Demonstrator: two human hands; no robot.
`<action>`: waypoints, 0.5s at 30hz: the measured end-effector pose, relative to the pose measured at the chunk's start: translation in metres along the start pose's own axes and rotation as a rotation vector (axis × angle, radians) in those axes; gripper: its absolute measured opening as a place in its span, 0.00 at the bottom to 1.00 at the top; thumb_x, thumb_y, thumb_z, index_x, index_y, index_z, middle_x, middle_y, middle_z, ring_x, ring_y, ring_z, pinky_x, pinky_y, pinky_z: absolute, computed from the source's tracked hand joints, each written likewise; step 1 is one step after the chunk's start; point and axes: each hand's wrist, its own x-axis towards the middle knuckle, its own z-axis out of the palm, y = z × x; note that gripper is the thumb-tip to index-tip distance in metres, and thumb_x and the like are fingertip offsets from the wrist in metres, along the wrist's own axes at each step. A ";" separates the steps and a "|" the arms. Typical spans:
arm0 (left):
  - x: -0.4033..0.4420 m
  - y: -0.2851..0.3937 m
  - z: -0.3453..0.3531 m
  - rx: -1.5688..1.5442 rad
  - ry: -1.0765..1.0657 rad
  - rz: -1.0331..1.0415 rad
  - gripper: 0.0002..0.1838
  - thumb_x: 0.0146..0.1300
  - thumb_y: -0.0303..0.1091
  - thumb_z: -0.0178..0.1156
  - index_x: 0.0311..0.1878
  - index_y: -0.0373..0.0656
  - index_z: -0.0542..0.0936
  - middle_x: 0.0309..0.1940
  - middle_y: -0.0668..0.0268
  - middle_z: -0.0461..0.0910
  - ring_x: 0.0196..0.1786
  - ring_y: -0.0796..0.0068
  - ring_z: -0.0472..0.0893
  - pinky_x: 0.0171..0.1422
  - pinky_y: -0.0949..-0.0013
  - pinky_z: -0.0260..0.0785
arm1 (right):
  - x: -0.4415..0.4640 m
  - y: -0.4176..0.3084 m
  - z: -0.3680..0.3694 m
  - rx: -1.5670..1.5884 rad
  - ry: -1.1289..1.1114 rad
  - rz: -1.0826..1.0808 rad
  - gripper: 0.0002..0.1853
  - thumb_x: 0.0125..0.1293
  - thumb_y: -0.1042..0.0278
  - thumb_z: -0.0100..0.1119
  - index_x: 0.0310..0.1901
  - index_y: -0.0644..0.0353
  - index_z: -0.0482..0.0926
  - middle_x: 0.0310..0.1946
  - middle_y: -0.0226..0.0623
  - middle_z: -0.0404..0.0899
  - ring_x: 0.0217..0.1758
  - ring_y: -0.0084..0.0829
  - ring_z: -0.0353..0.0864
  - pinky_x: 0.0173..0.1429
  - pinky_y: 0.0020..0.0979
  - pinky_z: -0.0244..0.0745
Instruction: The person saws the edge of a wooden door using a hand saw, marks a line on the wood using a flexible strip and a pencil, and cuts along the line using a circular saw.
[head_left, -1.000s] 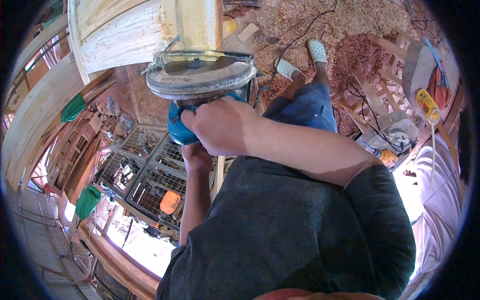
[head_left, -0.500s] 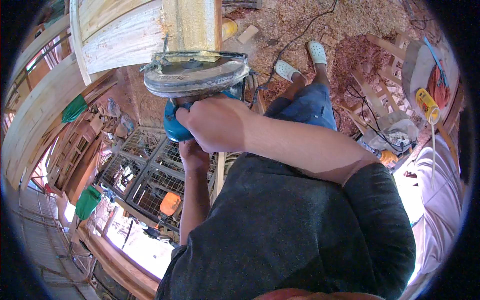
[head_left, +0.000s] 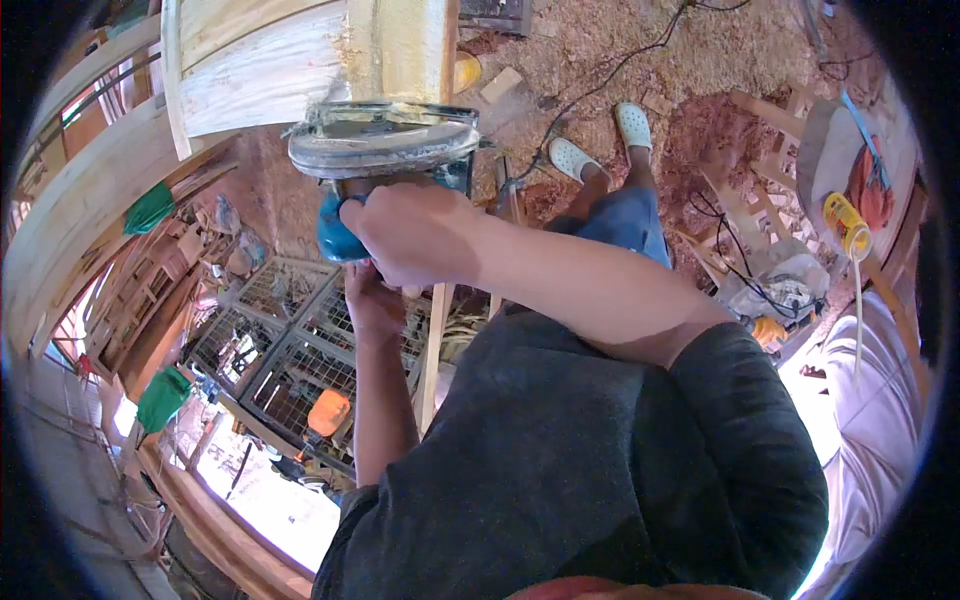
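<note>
A teal power tool (head_left: 343, 232) with a broad, rounded grey housing meets the end of a pale wooden workpiece (head_left: 265, 85). Closed around the tool's body, just below the grey housing, is my right hand (head_left: 415, 235); its forearm crosses from the right. My left hand (head_left: 377, 303) is lower, beneath the tool, with its fingers curled up against the underside and partly hidden by my right hand. A dark frame edges the far side of the housing. Dust blurs the area where tool and wood meet.
Wire-mesh crates (head_left: 300, 350) stand below my left arm, near an orange object (head_left: 328, 411). Sawdust and a black cable (head_left: 610, 75) cover the ground by my feet. At right are a yellow container (head_left: 847, 225) and wooden frames (head_left: 765, 205). Long boards (head_left: 90, 230) curve along the left.
The tool has shifted slightly left along the wood, both hands moving with it. More dust shows near the contact. The whole view has turned a little.
</note>
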 end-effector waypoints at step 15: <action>-0.099 -0.073 -0.004 -0.175 0.139 0.042 0.25 0.76 0.43 0.61 0.69 0.40 0.70 0.60 0.60 0.78 0.62 0.63 0.81 0.67 0.58 0.76 | -0.006 -0.069 0.035 -0.346 -0.432 -0.046 0.18 0.60 0.64 0.68 0.50 0.61 0.82 0.35 0.53 0.87 0.42 0.56 0.89 0.47 0.54 0.85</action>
